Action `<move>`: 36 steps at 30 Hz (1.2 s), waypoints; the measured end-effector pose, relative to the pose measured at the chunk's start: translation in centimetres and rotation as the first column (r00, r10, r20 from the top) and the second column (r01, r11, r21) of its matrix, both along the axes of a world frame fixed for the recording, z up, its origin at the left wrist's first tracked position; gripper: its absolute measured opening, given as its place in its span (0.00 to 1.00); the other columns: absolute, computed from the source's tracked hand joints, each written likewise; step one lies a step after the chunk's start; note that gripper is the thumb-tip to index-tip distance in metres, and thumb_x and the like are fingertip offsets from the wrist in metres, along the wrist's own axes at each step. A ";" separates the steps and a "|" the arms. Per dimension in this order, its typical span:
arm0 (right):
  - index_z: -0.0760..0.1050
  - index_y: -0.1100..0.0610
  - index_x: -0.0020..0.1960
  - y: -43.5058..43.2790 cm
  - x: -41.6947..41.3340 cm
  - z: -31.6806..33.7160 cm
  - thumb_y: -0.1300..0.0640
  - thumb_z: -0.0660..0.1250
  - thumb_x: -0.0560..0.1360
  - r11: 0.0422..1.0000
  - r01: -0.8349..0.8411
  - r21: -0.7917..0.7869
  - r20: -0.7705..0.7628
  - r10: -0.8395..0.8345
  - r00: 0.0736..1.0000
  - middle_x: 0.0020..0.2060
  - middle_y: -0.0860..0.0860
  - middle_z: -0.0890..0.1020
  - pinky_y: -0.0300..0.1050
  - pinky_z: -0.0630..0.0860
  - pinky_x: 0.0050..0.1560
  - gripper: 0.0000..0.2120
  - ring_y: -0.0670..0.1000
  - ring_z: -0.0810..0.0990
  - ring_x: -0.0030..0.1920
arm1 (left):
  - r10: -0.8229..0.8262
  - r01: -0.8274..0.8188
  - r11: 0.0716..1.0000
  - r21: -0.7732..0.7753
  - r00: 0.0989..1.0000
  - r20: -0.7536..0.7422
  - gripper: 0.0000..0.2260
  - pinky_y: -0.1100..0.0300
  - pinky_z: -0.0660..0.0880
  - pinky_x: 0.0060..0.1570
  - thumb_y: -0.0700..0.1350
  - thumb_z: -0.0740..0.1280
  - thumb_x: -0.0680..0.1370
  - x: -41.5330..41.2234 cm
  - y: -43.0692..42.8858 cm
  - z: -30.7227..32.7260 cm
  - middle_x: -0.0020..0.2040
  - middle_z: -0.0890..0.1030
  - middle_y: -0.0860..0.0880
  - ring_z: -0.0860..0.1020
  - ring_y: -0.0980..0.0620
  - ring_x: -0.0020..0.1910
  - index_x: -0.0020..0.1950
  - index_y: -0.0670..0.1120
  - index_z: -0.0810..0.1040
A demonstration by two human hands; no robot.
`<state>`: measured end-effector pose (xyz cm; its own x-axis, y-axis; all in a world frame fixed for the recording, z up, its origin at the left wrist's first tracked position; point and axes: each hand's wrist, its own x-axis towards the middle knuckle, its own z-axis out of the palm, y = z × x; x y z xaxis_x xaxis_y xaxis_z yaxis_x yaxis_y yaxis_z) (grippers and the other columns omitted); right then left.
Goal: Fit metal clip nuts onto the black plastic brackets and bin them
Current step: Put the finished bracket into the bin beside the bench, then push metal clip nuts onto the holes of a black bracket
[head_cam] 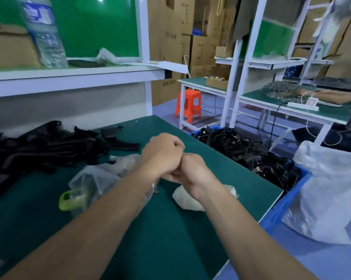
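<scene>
Both hands meet above the middle of the green table (pixel 170 239); the left hand (pixel 162 154) is curled into a fist with its back to the camera, and the right hand (pixel 192 170) is curled too, its fingers tucked against the underside of the left so that the two touch; whether either one grips anything is hidden behind the knuckles, and I cannot tell; a loose heap of black plastic brackets (pixel 39 146) lies on the table at the far left, well apart from the hands; more of them fill the blue bin (pixel 283 207), which stands lower, just beside the table's right edge; a crumpled clear plastic bag (pixel 98 178) lies beneath the left forearm, and a white wad (pixel 188 203) lies beneath the right wrist; a water bottle (pixel 45 33), blurred, stands on the shelf above; a large white sack (pixel 328 195) sits against the bin's near end
</scene>
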<state>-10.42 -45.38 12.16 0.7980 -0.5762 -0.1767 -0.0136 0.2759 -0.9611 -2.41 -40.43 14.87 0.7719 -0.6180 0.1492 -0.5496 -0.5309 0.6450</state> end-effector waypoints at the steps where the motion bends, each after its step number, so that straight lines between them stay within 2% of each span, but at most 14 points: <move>1: 0.81 0.64 0.51 1.0 0.7 0.1 0.72 0.52 0.77 0.998 -0.062 -0.033 0.021 0.063 0.998 0.42 0.63 0.81 0.51 0.84 0.47 0.18 0.57 0.82 0.42 | 0.024 -0.023 0.999 -0.035 0.999 0.029 0.13 0.51 0.80 0.54 0.44 0.62 0.76 0.5 1.7 0.6 0.47 0.86 0.58 0.83 0.51 0.48 0.44 0.59 0.85; 5: 0.80 0.66 0.44 5.8 4.5 0.5 0.72 0.58 0.75 0.970 -0.211 -0.121 0.059 0.219 0.974 0.36 0.61 0.78 0.43 0.80 0.37 0.12 0.53 0.79 0.33 | 0.225 -0.209 0.969 -0.130 0.966 0.125 0.13 0.54 0.80 0.54 0.45 0.63 0.76 4.0 9.7 0.8 0.47 0.86 0.59 0.83 0.53 0.50 0.45 0.61 0.85; 10: 0.84 0.59 0.47 11.2 9.8 0.8 0.69 0.66 0.73 0.911 -0.254 -0.324 -0.022 0.262 0.965 0.38 0.56 0.86 0.46 0.83 0.46 0.10 0.53 0.83 0.39 | 0.476 -0.448 0.875 -0.186 0.866 0.154 0.11 0.69 0.71 0.33 0.46 0.68 0.79 9.0 22.5 -3.4 0.36 0.81 0.64 0.80 0.59 0.37 0.40 0.60 0.82; 13: 0.85 0.48 0.45 13.5 13.5 1.2 0.63 0.67 0.72 0.763 -0.252 -0.595 -0.172 0.185 0.968 0.44 0.45 0.86 0.38 0.79 0.46 0.12 0.45 0.83 0.46 | 0.546 -0.540 0.838 -0.079 0.833 0.090 0.08 0.64 0.71 0.24 0.46 0.68 0.81 10.9 29.6 -6.8 0.31 0.81 0.61 0.78 0.58 0.25 0.47 0.58 0.84; 14: 0.85 0.47 0.46 14.2 14.8 1.3 0.63 0.67 0.73 0.680 -0.264 -0.684 -0.220 0.152 0.964 0.46 0.43 0.85 0.32 0.75 0.40 0.13 0.43 0.81 0.45 | 0.548 -0.546 0.836 -0.054 0.835 0.050 0.07 0.63 0.74 0.24 0.46 0.68 0.81 11.1 31.3 -7.8 0.31 0.82 0.60 0.79 0.57 0.25 0.49 0.58 0.84; 16: 0.84 0.50 0.53 15.6 17.5 1.4 0.65 0.65 0.75 0.519 -0.310 -0.797 -0.295 0.113 0.949 0.51 0.46 0.84 0.32 0.74 0.39 0.15 0.46 0.81 0.47 | 0.547 -0.547 0.837 -0.013 0.837 0.010 0.08 0.58 0.81 0.38 0.45 0.69 0.80 11.2 33.7 -9.8 0.41 0.86 0.58 0.83 0.54 0.36 0.55 0.56 0.84; 18: 0.81 0.57 0.62 17.0 20.3 1.1 0.65 0.63 0.76 0.359 -0.414 -0.836 -0.401 0.114 0.909 0.58 0.53 0.84 0.45 0.81 0.53 0.17 0.54 0.82 0.56 | 0.526 -0.525 0.850 0.038 0.850 -0.016 0.12 0.58 0.79 0.45 0.47 0.70 0.79 10.9 35.0 -11.6 0.54 0.86 0.54 0.83 0.52 0.44 0.61 0.57 0.83; 20: 0.75 0.61 0.70 18.2 23.0 0.2 0.63 0.62 0.79 0.191 -0.568 -0.800 -0.564 0.080 0.822 0.63 0.57 0.81 0.51 0.81 0.56 0.20 0.58 0.82 0.57 | 0.482 -0.478 0.871 0.114 0.876 -0.008 0.17 0.58 0.78 0.47 0.51 0.70 0.79 10.5 35.5 -13.1 0.63 0.82 0.54 0.81 0.53 0.48 0.68 0.58 0.78; 22: 0.70 0.61 0.75 18.8 25.4 -1.2 0.61 0.62 0.79 0.116 -0.648 -0.753 -0.651 0.018 0.759 0.65 0.57 0.79 0.48 0.79 0.50 0.24 0.58 0.81 0.51 | 0.444 -0.449 0.879 0.163 0.894 0.065 0.19 0.57 0.76 0.61 0.54 0.69 0.80 10.4 35.8 -14.1 0.69 0.78 0.55 0.78 0.52 0.61 0.71 0.57 0.76; 23: 0.67 0.60 0.76 19.0 26.4 -2.0 0.60 0.63 0.78 0.107 -0.656 -0.747 -0.661 -0.018 0.750 0.66 0.57 0.77 0.49 0.78 0.52 0.26 0.59 0.79 0.53 | 0.435 -0.444 0.882 0.158 0.896 0.089 0.18 0.56 0.73 0.65 0.54 0.68 0.80 10.5 35.8 -14.4 0.70 0.77 0.56 0.75 0.52 0.66 0.70 0.57 0.77; 25: 0.61 0.58 0.78 19.4 28.1 -3.9 0.60 0.65 0.78 0.073 -0.645 -0.761 -0.649 -0.069 0.758 0.69 0.59 0.73 0.54 0.76 0.59 0.30 0.62 0.75 0.63 | 0.432 -0.445 0.886 0.131 0.895 0.115 0.16 0.57 0.70 0.67 0.52 0.67 0.81 10.7 35.9 -14.6 0.69 0.77 0.57 0.73 0.53 0.68 0.69 0.58 0.78; 28: 0.59 0.58 0.78 19.9 29.6 -6.3 0.65 0.66 0.76 -0.002 -0.657 -0.754 -0.655 -0.069 0.753 0.68 0.61 0.73 0.55 0.76 0.56 0.32 0.62 0.73 0.65 | 0.444 -0.461 0.884 0.081 0.880 0.167 0.14 0.59 0.69 0.66 0.47 0.65 0.81 11.0 35.8 -15.0 0.66 0.79 0.56 0.73 0.55 0.66 0.65 0.57 0.80; 33: 0.76 0.58 0.56 21.7 29.6 -6.7 0.70 0.64 0.72 -0.096 -0.553 -0.828 -0.548 -0.075 0.833 0.57 0.57 0.79 0.50 0.73 0.43 0.15 0.60 0.80 0.51 | 0.491 -0.497 0.867 -0.014 0.851 0.184 0.14 0.66 0.72 0.56 0.40 0.65 0.81 10.7 36.3 -15.8 0.59 0.83 0.55 0.79 0.56 0.57 0.57 0.56 0.85; 36: 0.75 0.56 0.56 22.5 28.0 -4.4 0.70 0.63 0.71 -0.109 -0.342 -0.933 -0.338 -0.059 0.939 0.48 0.56 0.82 0.48 0.70 0.43 0.17 0.61 0.82 0.48 | 0.472 -0.492 0.871 0.009 0.842 0.262 0.15 0.63 0.74 0.51 0.36 0.67 0.78 10.2 36.3 -15.1 0.53 0.85 0.54 0.81 0.53 0.51 0.53 0.55 0.86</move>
<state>17.61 -22.90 7.76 0.9436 -0.1597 0.2901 -0.1248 -0.9829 -0.1354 7.78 -4.17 -0.23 0.9202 -0.1938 0.3402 -0.3457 -0.8101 0.4735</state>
